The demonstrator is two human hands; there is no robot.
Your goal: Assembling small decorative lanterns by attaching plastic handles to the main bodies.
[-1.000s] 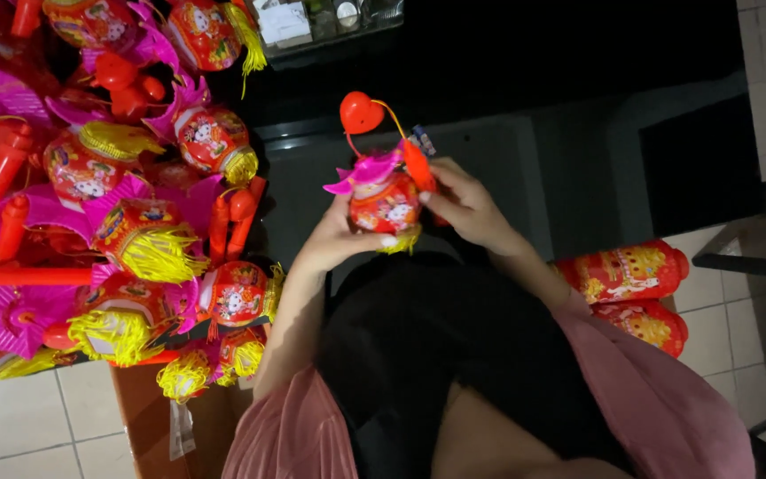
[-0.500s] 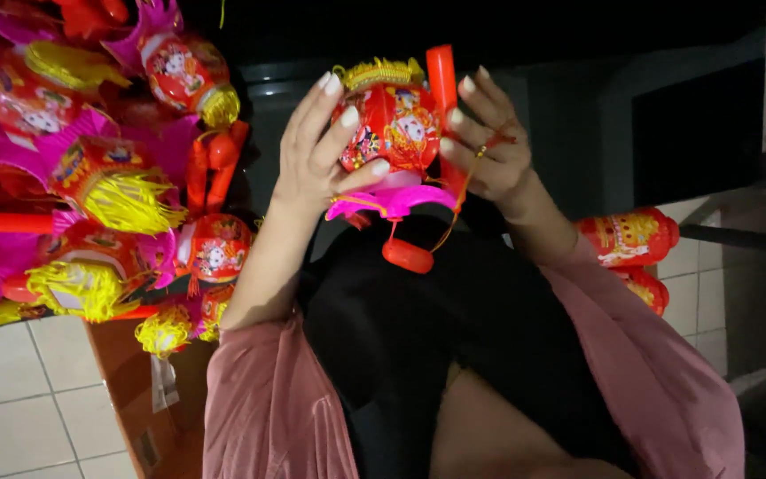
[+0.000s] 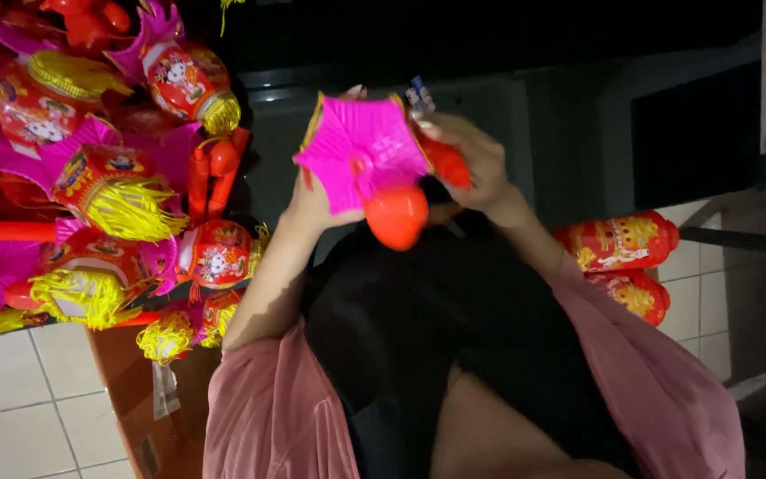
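Head view | toy lantern at 12 o'clock, pink pleated base facing camera | left hand and right hand clamped on its sides | probably light, thin, crushable; best held by red handle | fingertips and lantern face hidden; lantern pile at 9 o'clock cut off.
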